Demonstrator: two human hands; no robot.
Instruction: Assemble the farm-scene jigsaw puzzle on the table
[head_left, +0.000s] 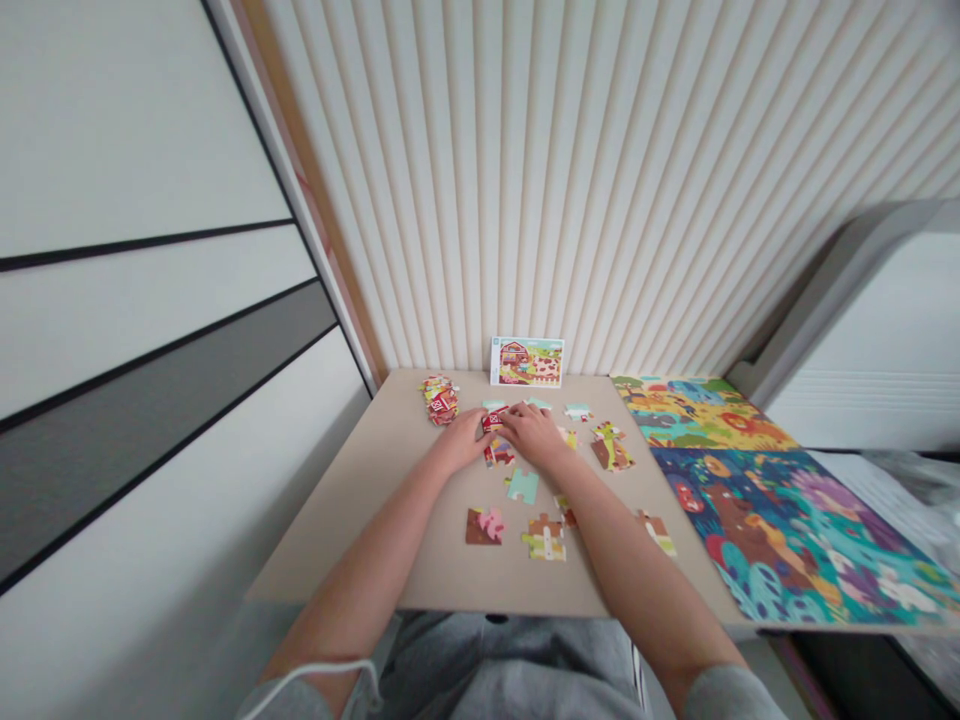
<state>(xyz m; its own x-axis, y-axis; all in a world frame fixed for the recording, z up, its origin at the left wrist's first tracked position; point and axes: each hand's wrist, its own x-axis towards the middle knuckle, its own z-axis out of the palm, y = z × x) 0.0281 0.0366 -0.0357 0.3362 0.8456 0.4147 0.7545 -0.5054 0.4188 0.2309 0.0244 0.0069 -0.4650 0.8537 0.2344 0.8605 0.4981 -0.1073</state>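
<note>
Jigsaw in progress on a beige tabletop [352, 510]. At the far left corner: a pile of unsorted pieces [440, 399]. Just right of it: the left hand [463, 438], its grip closed on the left edge of a red barn piece [492, 421], which sits near the middle of the far edge, at the top of a small joined cluster [499, 455]. Toward the near edge: a pink-pig piece [484, 525] and a teal piece [522, 486], both lying loose. Against the wall at the far edge: a farm picture card [526, 361], standing upright. The right hand [534, 432] meets the left over the red barn piece, fingers curled onto it; whether they are clamped or only pressing cannot be told. Further right: a fence piece [546, 538], a joined brown-and-yellow section [611, 446] and a single piece [656, 530]. Along the right edge: two finished puzzles, an orange-and-green one [701, 412] and a blue jungle one [795, 530]. Step in hand, by judgement: seating the red barn piece onto the cluster. The next move calls for squaring its tabs to the neighbour, pressing flat, and checking against the card.
</note>
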